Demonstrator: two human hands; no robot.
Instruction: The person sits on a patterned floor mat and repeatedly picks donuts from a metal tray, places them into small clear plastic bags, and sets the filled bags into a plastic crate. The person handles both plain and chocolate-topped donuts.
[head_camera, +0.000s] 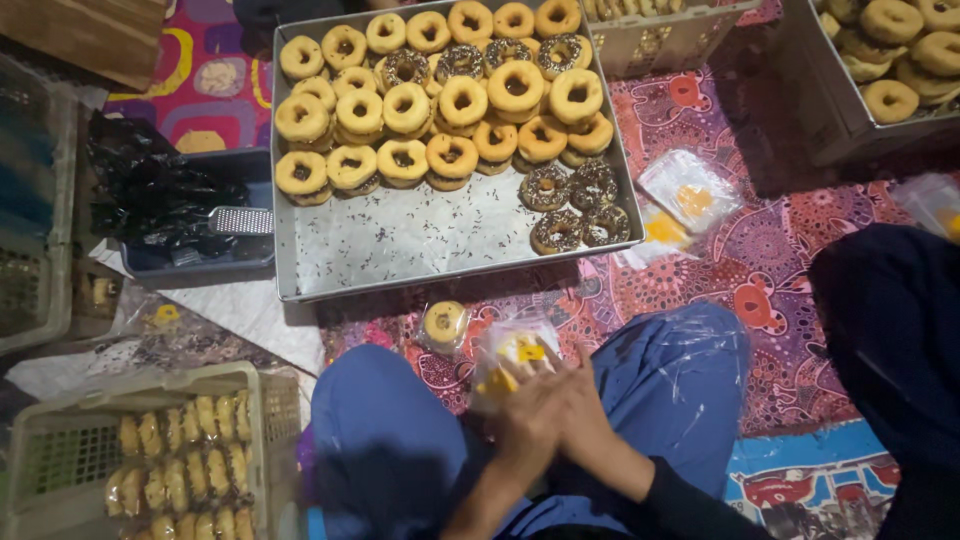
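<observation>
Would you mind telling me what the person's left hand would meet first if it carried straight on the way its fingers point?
Probably the clear plastic bag with a yellow label that the left hand already touches; beyond it, the large metal tray of doughnuts, though depth is unclear.

The clear plastic bag (508, 358) has a yellow printed patch on its front and is crinkled and shiny. Both hands hold it at its lower edge, just below the near rim of the metal tray (400, 245), over the patterned mat. It stands tilted, with its open end toward the tray. Whether a doughnut is inside it cannot be told. The left hand (528, 418) and the right hand (580, 405) are pressed together at the bag.
</observation>
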